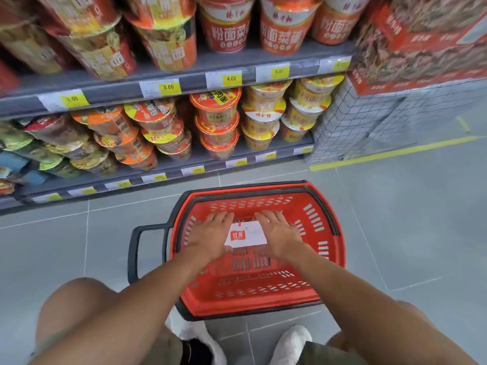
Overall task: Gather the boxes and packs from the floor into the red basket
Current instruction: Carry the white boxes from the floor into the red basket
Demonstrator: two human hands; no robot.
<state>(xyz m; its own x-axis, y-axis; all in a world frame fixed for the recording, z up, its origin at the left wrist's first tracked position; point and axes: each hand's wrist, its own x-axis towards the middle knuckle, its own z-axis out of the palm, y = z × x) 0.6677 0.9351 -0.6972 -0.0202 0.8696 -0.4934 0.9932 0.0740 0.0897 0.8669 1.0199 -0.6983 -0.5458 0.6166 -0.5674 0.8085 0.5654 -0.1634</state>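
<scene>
Crouching over the grey tiled floor (pixel 411 222), the person reaches both arms down into the red basket (pixel 326 275). At the far left, the lower shelves (pixel 168 168) with stacked noodle cups (pixel 218 122) run out of the picture, and the cup labels there are too blurred to read. The basket's black handle (pixel 134 248) sticks out from its left rim. The left hand (pixel 210 238) lies palm down inside the basket, fingers stretched flat and loose, touching the left edge of a white pack (pixel 247 234); whether it grips the pack I cannot tell. The pack is flat, white, with a red square logo, and it sits near the middle of the basket bottom, a little toward the far wall. Both hands cover its side edges, so its full shape is hidden. The right hand (pixel 279 235) lies the same way on the right edge of the pack, fingers spread and not closed. Below, knees and white shoes (pixel 292 343) are partly cut off by the lower edge
</scene>
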